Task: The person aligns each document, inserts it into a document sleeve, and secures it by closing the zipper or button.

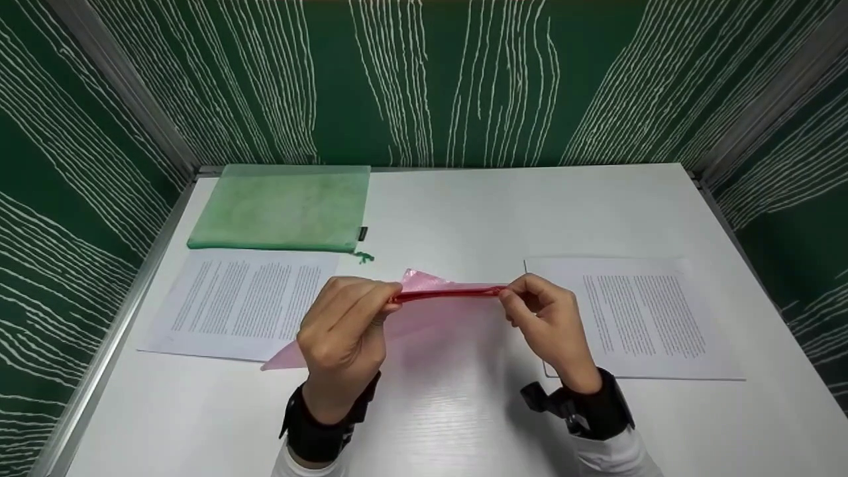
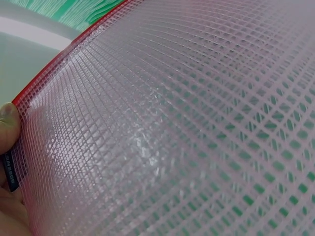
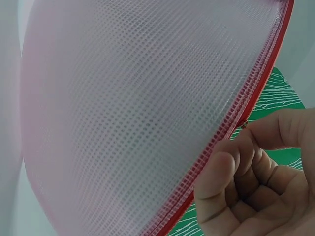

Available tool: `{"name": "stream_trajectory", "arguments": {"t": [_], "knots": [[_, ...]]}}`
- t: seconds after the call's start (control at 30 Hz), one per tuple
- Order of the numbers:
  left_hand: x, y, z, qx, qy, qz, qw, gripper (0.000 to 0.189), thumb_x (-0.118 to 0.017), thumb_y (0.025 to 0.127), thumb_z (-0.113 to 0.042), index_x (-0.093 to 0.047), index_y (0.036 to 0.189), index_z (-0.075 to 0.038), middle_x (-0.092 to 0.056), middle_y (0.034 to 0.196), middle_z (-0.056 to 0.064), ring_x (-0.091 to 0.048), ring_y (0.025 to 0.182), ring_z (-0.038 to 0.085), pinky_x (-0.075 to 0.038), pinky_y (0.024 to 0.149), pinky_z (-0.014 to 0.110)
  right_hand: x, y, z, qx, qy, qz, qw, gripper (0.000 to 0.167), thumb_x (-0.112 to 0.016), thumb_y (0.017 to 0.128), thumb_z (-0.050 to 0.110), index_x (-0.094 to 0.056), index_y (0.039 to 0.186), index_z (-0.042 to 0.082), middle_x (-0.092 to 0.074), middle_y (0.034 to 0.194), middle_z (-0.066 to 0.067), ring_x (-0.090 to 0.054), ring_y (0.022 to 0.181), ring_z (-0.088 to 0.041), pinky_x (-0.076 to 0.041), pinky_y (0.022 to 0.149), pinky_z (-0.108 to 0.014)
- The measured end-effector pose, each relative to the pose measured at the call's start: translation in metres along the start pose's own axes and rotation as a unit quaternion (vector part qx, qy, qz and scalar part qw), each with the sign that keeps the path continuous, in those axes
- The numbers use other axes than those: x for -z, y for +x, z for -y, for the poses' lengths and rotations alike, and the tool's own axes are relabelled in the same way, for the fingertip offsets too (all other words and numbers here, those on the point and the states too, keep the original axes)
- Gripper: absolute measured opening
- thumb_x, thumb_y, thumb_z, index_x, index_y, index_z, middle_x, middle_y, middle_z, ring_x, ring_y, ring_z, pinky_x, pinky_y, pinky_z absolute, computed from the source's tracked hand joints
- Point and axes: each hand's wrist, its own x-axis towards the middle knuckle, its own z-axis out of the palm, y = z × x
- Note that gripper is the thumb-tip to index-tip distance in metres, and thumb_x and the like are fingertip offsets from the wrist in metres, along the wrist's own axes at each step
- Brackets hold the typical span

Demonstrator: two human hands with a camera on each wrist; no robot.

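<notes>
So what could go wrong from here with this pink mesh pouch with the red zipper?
The right hand pinches near a tiny brass-coloured zipper pull and could slip off. The pink mesh pouch visibly bows, so its red zipper might snag. In the head view, a pouch corner overlaps the left white printed sheet; lowering it might shift the paper.

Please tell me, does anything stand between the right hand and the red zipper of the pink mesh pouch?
Nothing visible does. The right hand pinches the pink mesh pouch at its red zipper, beside the small pull. The green pouch lies apart, farther back on the table.
</notes>
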Motion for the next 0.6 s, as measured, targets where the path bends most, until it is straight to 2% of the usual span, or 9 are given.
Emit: {"name": "stream_trajectory", "arguments": {"t": [0.43,0.6], "knots": [[0.0017,0.0001,0.0015,0.017,0.001,-0.029,0.9994,0.018,-0.073,0.095,-0.011,-0.077,0.086,0.004,-0.071,0.078,0.010,-0.061,0.065,0.023,-0.052,0.065,0.029,0.0016,0.0000,-0.0008,-0.005,0.006,-0.005,1.0000,0.016,-0.065,0.096,-0.004,-0.068,0.082,0.002,-0.058,0.065,-0.005,-0.053,0.056,-0.013,-0.045,0.056,-0.022],[0.0022,-0.0001,0.0016,0.024,-0.001,-0.031,0.9992,0.018,-0.073,0.095,-0.010,-0.077,0.086,0.004,-0.071,0.078,0.010,-0.062,0.065,0.023,-0.053,0.066,0.029,0.0026,0.0002,-0.0007,-0.005,0.003,-0.006,1.0000,0.015,-0.065,0.097,-0.004,-0.068,0.083,0.002,-0.058,0.065,-0.004,-0.053,0.057,-0.013,-0.045,0.056,-0.022]]}}
